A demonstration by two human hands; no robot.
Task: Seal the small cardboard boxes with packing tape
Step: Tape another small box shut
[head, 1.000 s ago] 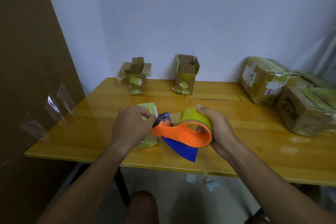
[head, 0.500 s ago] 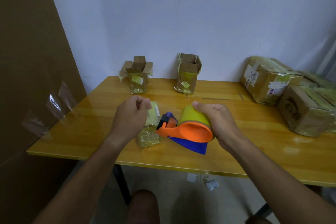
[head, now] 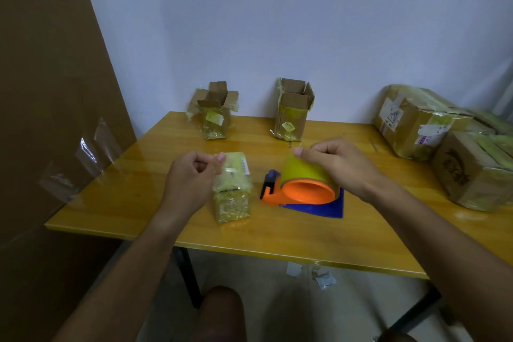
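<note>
Your left hand (head: 191, 175) hovers at the near-left corner of the small tape-wrapped cardboard box (head: 232, 189), which stands on the glossy yellow wooden table (head: 277, 233) close to its front edge. Your fingers are curled in, thumb against forefinger; a strip of clear tape seems to be pinched there, though the film is too faint against the box top to be sure.

Your right hand (head: 338, 166) rests over the yellow roll of packing tape (head: 302, 172), fingers bent around its top. The roll sits in the orange plastic tape dispenser (head: 299, 194), which lies on the table just right of the small box, its black cutter end pointing toward the box and its blue plate (head: 322, 208) flat on the wood.

At the back, against the pale wall (head: 277, 22), two open small cardboard boxes stand apart: the left one (head: 215, 114) with flaps spread, the right one (head: 293, 111) taller. Larger taped cartons (head: 416, 119) crowd the right end of the table. A brown board (head: 50, 91) with clear tape strips (head: 91, 147) stuck on it leans at your left.
</note>
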